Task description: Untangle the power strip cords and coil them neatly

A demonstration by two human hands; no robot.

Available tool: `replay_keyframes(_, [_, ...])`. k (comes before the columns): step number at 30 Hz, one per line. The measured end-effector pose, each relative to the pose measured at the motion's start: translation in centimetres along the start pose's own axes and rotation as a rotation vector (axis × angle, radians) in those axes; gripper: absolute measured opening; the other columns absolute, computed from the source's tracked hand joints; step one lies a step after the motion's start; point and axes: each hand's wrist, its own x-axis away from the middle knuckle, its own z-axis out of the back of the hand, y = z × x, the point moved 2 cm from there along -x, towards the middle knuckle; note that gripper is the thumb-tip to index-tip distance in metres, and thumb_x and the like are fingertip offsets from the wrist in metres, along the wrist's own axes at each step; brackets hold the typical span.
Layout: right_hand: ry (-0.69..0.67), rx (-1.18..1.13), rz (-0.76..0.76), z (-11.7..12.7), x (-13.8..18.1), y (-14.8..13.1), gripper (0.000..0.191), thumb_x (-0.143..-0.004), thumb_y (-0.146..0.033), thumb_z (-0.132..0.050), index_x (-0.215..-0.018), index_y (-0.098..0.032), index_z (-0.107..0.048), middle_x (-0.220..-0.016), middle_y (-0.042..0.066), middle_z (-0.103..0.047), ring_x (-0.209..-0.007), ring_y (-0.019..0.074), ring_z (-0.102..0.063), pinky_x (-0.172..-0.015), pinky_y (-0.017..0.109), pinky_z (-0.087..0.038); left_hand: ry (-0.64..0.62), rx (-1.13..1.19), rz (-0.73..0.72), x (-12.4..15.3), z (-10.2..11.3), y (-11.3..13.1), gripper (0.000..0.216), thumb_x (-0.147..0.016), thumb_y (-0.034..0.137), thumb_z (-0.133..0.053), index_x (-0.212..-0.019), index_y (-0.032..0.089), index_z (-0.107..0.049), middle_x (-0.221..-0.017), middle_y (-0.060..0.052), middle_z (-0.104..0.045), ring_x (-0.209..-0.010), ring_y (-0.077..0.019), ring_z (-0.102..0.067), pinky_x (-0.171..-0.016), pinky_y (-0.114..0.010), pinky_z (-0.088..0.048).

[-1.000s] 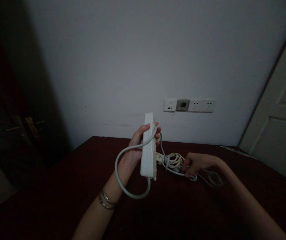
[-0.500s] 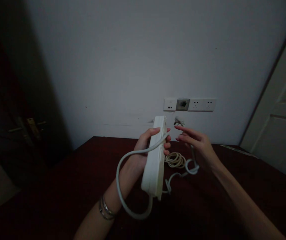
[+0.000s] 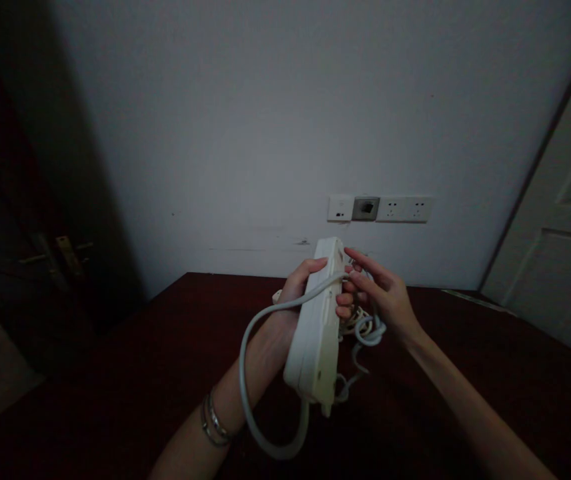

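Clasping white power strip (image 3: 314,327): left fingers (image 3: 344,299) curled tight; right fingers (image 3: 371,267) half-bent round grey cord (image 3: 244,381); markings unreadable.

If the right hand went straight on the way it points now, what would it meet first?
Most likely the white power strip in the left hand, near its upper end. The right hand aims its fingers there; depth is unclear, so they may touch.

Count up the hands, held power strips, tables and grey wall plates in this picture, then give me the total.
Left hand and right hand: 2
Held power strip: 1
Table: 1
Grey wall plate: 1
Total: 5
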Motion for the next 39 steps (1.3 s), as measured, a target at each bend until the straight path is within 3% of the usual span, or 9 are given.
replay_keyframes(6, [-0.039,0.394,0.281,1.5,0.3,-2.9,0.028,-0.068,-0.039,-0.069,-0.090,-0.022,-0.072,-0.081,0.003,-0.063,-0.071,0.0144,-0.056,-0.065,0.028,-0.046,0.382,-0.143,-0.223,-0.2,1.7,1.7,0.033,-0.068,0.036,-0.064,-0.090,0.012,-0.058,-0.059,-0.003,-0.058,-0.045,-0.0110,-0.052,-0.043,-0.022,-0.040])
replay_keyframes(10, [0.026,0.505,0.301,2.0,0.4,-3.7,0.023,-0.072,-0.040,-0.065,-0.080,-0.020,-0.073,-0.076,0.005,-0.069,-0.067,0.0155,-0.061,-0.062,0.027,-0.047,0.475,-0.133,-0.304,-0.7,2.6,2.6,0.031,-0.066,0.033,-0.068,-0.085,0.012,-0.056,-0.058,-0.001,-0.056,-0.044,-0.0112,-0.051,-0.046,-0.025,-0.044])
replay_keyframes(15, [0.175,0.551,0.337,2.9,-0.8,-1.9,0.027,-0.077,-0.038,-0.060,-0.093,-0.020,-0.071,-0.093,0.006,-0.070,-0.082,0.0190,-0.064,-0.074,0.031,-0.049,0.467,-0.089,-0.358,-0.7,2.8,2.1,0.035,-0.062,0.031,-0.074,-0.085,0.012,-0.055,-0.060,-0.001,-0.054,-0.048,-0.0111,-0.052,-0.048,-0.023,-0.044])
replay_keyframes(21, [0.290,0.614,0.240,6.3,-3.2,1.9,0.034,-0.077,-0.039,-0.058,-0.099,-0.016,-0.070,-0.099,0.009,-0.069,-0.095,0.0240,-0.063,-0.085,0.035,-0.047,0.510,0.088,-0.392,-1.2,3.4,2.2,0.033,-0.063,0.029,-0.074,-0.079,0.013,-0.050,-0.060,0.000,-0.051,-0.050,-0.0105,-0.051,-0.051,-0.023,-0.045])
replay_keyframes(28, [0.175,0.866,0.034,7.4,-4.0,4.6,0.040,-0.080,-0.040,-0.052,-0.102,-0.012,-0.070,-0.097,0.013,-0.069,-0.090,0.0273,-0.064,-0.077,0.034,-0.046,0.543,0.188,-0.476,-1.6,3.6,1.6,0.019,-0.068,0.021,-0.065,-0.072,0.016,-0.047,-0.063,0.000,-0.050,-0.055,-0.0098,-0.050,-0.055,-0.022,-0.045])
replay_keyframes(34, [0.158,1.021,-0.030,8.6,-4.3,6.0,0.041,-0.081,-0.037,-0.049,-0.104,-0.010,-0.069,-0.091,0.016,-0.070,-0.074,0.0251,-0.066,-0.064,0.031,-0.045,0.535,0.216,-0.627,-0.8,3.7,2.7,0.014,-0.069,0.020,-0.062,-0.076,0.016,-0.050,-0.064,0.000,-0.052,-0.058,-0.0112,-0.053,-0.059,-0.023,-0.046])
replay_keyframes(39, [-0.070,1.076,-0.150,7.4,-4.0,7.2,0.038,-0.081,-0.039,-0.048,-0.105,-0.017,-0.069,-0.088,0.011,-0.071,-0.079,0.0234,-0.065,-0.064,0.029,-0.044,0.496,0.319,-0.709,-0.1,3.5,4.2,0.010,-0.074,0.018,-0.059,-0.081,0.015,-0.052,-0.070,-0.002,-0.058,-0.064,-0.0130,-0.058,-0.066,-0.026,-0.048])
